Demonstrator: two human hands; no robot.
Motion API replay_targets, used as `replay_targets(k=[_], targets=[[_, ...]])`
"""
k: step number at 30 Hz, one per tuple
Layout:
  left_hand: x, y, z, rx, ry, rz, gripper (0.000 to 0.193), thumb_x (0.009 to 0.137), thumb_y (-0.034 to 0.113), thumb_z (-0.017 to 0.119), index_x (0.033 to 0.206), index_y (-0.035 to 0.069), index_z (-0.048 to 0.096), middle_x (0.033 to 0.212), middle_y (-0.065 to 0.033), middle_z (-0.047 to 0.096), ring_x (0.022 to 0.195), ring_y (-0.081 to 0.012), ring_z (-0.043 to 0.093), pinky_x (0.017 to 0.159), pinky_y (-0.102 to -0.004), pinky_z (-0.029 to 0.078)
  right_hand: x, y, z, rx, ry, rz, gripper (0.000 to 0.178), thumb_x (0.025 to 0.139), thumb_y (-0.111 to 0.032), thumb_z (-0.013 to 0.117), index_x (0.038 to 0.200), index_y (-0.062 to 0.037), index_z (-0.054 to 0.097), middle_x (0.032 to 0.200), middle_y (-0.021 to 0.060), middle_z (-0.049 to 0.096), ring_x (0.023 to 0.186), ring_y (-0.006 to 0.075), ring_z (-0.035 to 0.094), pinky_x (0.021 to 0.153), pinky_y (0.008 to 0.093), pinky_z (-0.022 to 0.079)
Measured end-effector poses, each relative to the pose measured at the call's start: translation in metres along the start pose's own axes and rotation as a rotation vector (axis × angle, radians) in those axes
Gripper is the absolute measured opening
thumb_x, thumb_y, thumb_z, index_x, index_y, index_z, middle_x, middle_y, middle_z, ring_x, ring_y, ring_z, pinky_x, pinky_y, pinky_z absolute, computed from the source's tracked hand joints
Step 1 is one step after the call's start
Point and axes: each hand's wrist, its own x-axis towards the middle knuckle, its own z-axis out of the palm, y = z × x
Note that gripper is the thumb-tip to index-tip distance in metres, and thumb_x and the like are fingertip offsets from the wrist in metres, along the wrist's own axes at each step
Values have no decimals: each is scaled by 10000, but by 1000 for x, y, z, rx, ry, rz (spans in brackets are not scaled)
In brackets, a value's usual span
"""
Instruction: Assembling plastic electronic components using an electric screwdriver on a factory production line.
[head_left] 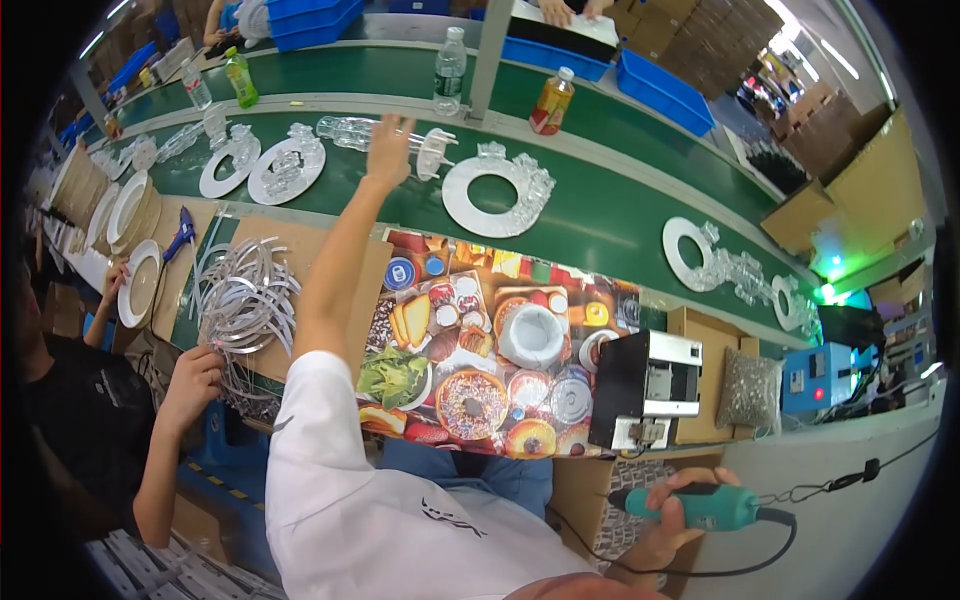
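Observation:
My left arm stretches far across to the green conveyor belt. My left hand (pixel 390 152) is over a clear plastic cylinder part (pixel 345 131), its fingers stretched out; whether it touches the part is hard to see. Just right of that hand is a white pronged plastic piece (pixel 432 154). A white ring with clear plastic pieces on it (pixel 464 207) lies further right on the belt. At the lower right, my right hand (pixel 672 510) is wrapped around a teal electric screwdriver (pixel 718 507), its dark tip pointing left and its cable looping below.
A food-print mat (pixel 470 350) covers the bench, with a white roll (pixel 531 335) and a black-and-silver device (pixel 650 390) on it. Left lie looped white strips (pixel 245 300) beside a co-worker's hand (pixel 195 380). A bag of screws (pixel 750 390) and a blue box (pixel 815 378) stand right.

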Motion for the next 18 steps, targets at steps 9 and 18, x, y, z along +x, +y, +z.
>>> replay_targets(k=[9,18], targets=[[-101,206,-156,-885,-124,122,664,669,350,727,1214,38,509,1238,-228,498,1181,-399,452,977,-460,382,19,26,2,-77,-161,-56,662,766,-155,737,1280,-52,333,857,119,574,591,159,547,539,296,474],[-151,274,-170,-570,-340,215,619,678,421,698,1191,101,569,1188,-203,503,1109,-386,470,892,-523,393,14,17,13,104,-174,-55,576,722,-17,722,1205,-29,408,864,123,613,713,156,588,642,284,493]])
